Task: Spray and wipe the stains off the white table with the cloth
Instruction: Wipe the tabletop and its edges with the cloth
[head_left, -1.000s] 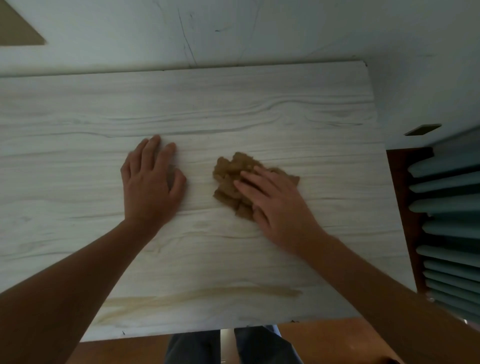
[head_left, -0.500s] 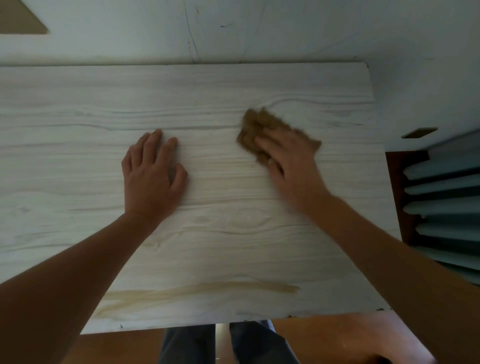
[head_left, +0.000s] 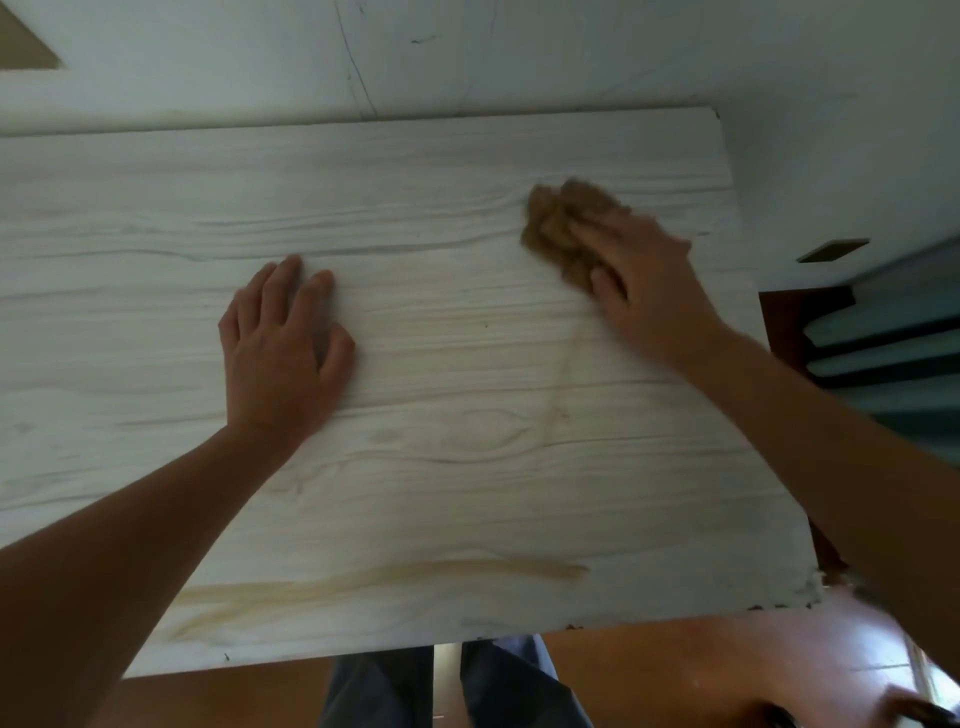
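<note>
- The long yellowish-brown streak stain (head_left: 384, 577) along the near edge of the white wood-grain table (head_left: 156, 467) lay just as it had a second before. No wipe had reached it, so by my reading most of the cleaning was still to do.
- The left hand (head_left: 283, 343) had stayed where it was, left of the table's middle. Its palm was down and its fingers straight and slightly spread, bracing flat on the surface and holding nothing.
- A faint curved mark (head_left: 563, 374) showed on the stretch of table between the two hands. I took it for a damp trail or leftover smear, though I could not tell which.
- The right hand (head_left: 644, 280) had carried the crumpled brown cloth (head_left: 561, 228) from the table's middle out toward the far right corner. Its fingers were laid out flat over the cloth, pressing it to the table rather than bunching round it. Motion blur hid the fingertips.
- That sweep suggested the far side was being wiped first, and the stroke would have to come back toward the near edge.
- No spray bottle was in sight.
</note>
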